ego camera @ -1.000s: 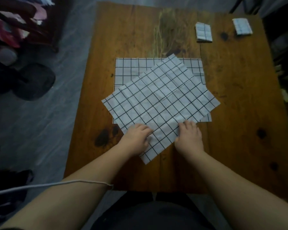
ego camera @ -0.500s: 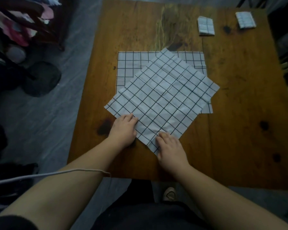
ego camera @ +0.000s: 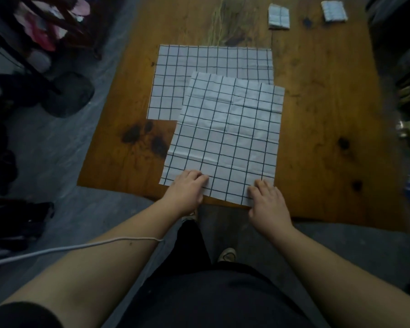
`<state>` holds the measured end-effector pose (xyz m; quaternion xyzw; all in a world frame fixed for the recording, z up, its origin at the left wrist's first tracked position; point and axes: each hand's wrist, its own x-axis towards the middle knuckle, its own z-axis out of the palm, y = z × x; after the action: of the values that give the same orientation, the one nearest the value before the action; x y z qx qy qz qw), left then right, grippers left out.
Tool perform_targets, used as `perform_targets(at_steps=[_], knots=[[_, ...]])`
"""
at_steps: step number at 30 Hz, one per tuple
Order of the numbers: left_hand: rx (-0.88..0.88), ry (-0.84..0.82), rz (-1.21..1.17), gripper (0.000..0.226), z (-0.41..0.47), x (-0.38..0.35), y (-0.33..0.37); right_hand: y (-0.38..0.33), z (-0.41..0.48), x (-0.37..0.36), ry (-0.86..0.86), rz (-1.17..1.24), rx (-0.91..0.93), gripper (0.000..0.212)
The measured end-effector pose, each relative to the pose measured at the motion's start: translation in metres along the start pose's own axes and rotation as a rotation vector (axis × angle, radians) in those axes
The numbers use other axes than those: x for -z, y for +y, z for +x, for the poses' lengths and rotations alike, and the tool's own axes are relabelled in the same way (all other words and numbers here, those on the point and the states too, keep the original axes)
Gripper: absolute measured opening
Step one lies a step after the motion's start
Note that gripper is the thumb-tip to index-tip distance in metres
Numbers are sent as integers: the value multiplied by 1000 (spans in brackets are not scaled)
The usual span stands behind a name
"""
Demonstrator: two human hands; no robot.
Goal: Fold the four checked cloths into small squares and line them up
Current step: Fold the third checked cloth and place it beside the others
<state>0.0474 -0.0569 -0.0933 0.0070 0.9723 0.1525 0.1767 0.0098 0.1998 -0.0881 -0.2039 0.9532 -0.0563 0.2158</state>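
A white cloth with black checks (ego camera: 227,138) lies spread flat near the table's front edge, its sides square with the table. My left hand (ego camera: 187,188) rests its fingers on the cloth's near left corner. My right hand (ego camera: 266,202) presses on the near right corner, where the hem hangs slightly over the table edge. A second spread checked cloth (ego camera: 199,65) lies farther back, partly covered by the first. Two checked cloths folded into small squares sit at the far right: one (ego camera: 278,16) and another (ego camera: 334,10) beside it.
The wooden table (ego camera: 317,114) has dark knots and stains. Bare wood shows right of the cloths and at the front left. Dark objects and a rack with clothes stand on the grey floor to the left. A white cable crosses my left forearm.
The top cloth has turned from a diagonal lie to square with the table and slid toward me. Both hands moved with it to its near corners.
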Motion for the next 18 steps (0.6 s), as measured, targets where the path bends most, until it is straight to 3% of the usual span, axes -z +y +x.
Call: perform_targets(at_steps=[9, 18], knots=[[86, -32, 95, 91, -36, -26, 0, 29, -37, -25, 19, 44, 88, 72], [-46, 181, 81, 58, -55, -38, -14, 53, -39, -28, 118, 50, 137, 56]])
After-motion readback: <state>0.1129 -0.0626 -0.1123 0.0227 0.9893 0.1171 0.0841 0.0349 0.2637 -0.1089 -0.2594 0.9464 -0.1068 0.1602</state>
